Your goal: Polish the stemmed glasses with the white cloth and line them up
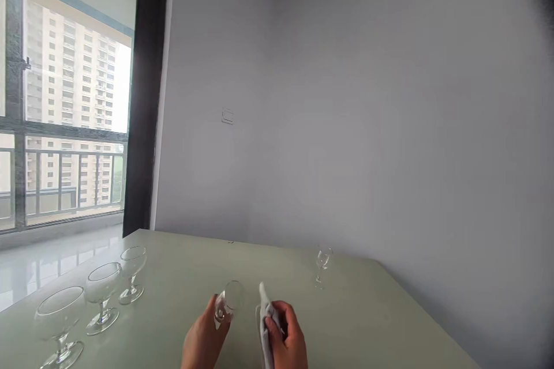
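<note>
Now, the left hand (204, 332) pinches a tilted glass (229, 297), while the right hand (288, 337) grips a bunched pale cloth (264, 304).

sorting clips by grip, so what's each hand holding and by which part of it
The left hand holds a clear glass by its left end, bowl or foot unclear; the right hand grips a pale cloth around its middle.

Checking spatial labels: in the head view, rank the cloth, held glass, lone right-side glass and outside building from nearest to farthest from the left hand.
1. Held glass: in the left hand.
2. Cloth: to the right, in the right hand.
3. Lone glass: farther right, standing toward the far edge of the table.
4. Building: outside, beyond the window at left.
</note>
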`<move>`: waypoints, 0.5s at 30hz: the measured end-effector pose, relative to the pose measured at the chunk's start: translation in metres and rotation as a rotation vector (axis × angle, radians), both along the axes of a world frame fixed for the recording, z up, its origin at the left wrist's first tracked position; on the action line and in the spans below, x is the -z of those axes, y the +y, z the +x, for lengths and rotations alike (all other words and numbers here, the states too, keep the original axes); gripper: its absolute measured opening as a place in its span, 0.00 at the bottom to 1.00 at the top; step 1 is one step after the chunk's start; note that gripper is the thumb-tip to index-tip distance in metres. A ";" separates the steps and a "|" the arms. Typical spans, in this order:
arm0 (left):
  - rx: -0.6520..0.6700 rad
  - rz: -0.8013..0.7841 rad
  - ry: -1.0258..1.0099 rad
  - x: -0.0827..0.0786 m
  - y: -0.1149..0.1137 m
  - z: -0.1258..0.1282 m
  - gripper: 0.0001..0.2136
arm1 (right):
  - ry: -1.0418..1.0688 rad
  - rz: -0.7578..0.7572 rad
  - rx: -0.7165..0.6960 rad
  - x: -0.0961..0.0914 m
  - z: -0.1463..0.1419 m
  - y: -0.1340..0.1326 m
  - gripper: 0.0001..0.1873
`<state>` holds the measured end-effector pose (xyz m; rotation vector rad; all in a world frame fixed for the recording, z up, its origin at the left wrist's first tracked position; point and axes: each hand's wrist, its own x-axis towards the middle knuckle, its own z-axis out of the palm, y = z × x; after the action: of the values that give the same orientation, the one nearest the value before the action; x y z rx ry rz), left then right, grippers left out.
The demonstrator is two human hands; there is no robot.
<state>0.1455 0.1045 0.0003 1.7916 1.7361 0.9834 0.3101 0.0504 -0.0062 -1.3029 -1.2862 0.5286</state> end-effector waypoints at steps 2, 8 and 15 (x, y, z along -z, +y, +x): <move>0.068 0.005 0.150 0.001 -0.010 0.005 0.11 | 0.061 0.055 0.043 -0.005 0.003 0.002 0.22; 0.183 0.034 0.314 -0.015 -0.033 0.005 0.07 | -0.517 0.228 -0.248 0.018 -0.002 0.007 0.28; 0.259 0.368 0.519 -0.004 -0.027 -0.002 0.14 | -0.307 -0.187 -0.275 0.050 -0.002 0.022 0.12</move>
<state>0.1439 0.0779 0.0046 2.6202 1.6038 0.8118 0.3076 0.0728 -0.0565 -1.4080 -1.7192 0.6721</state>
